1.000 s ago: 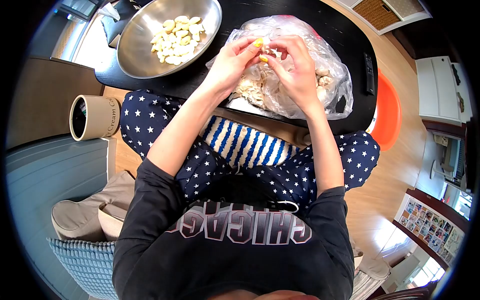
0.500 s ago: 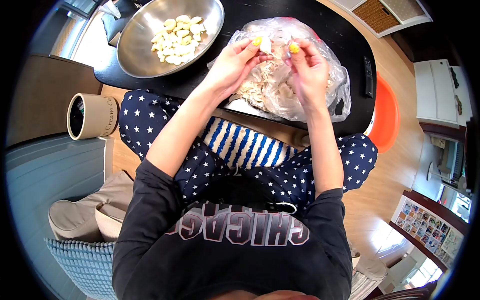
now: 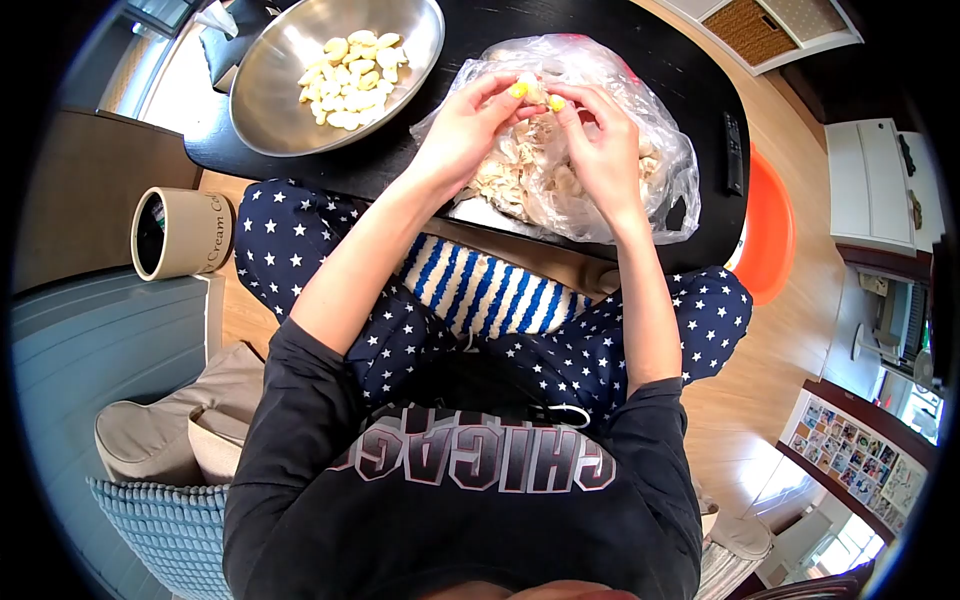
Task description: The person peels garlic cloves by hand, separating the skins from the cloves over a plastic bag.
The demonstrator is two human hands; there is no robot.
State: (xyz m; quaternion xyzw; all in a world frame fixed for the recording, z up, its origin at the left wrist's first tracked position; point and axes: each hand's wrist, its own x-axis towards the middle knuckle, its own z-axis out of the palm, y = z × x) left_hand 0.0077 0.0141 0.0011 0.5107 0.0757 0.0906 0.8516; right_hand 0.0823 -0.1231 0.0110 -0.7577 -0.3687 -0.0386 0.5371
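Note:
Between my two hands, over a clear plastic bag (image 3: 672, 170), is a garlic clove (image 3: 536, 92) with papery skin on it. My left hand (image 3: 466, 128) pinches it between thumb and fingers. From the other side, my right hand (image 3: 604, 148) is closed with its thumb and fingertips at the clove. Dry garlic skins (image 3: 508, 178) lie in a heap in the bag, partly hidden by my hands. A steel bowl (image 3: 268, 105) beside the bag holds several pale peeled garlic cloves (image 3: 350, 82).
The black table (image 3: 480, 40) carries the bowl, the bag and a remote control (image 3: 734, 152) near its right edge. An orange basin (image 3: 772, 225) stands on the floor at right. A beige bin (image 3: 205, 232) stands at left. A striped cloth (image 3: 490, 285) lies across my lap.
My right hand has moved left, bringing its fingertips up against the clove in my left hand. Earlier the hands were apart. The bowl and bag stay in place.

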